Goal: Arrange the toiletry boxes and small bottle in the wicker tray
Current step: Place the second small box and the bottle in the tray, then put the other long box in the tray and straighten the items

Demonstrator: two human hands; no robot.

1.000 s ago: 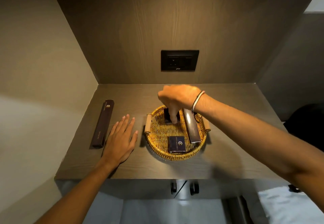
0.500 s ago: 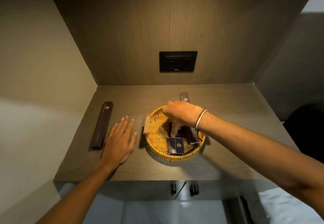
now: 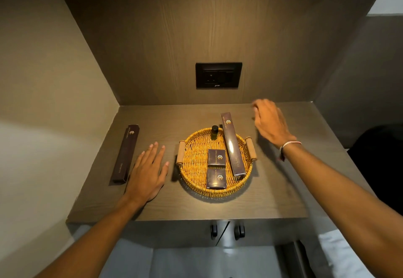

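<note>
We see the left hand lying flat on the wooden shelf, palm down and fingers spread, holding nothing. Just to its left lies a long dark box on the shelf, outside the tray. To the right of the hand stands the round wicker tray with two small handles at its sides. Inside it, at the near edge, lies a small square box, and directly behind it, a second small box, the two almost touching. On the right side of the tray a second long box rests slanted, and its far end goes out over the rim. At the far edge of the tray stands a small bottle with a black cap, upright. Farther right, the right hand is above the shelf, open and empty, with a bracelet on the wrist. On the back wall we see a black socket.
</note>
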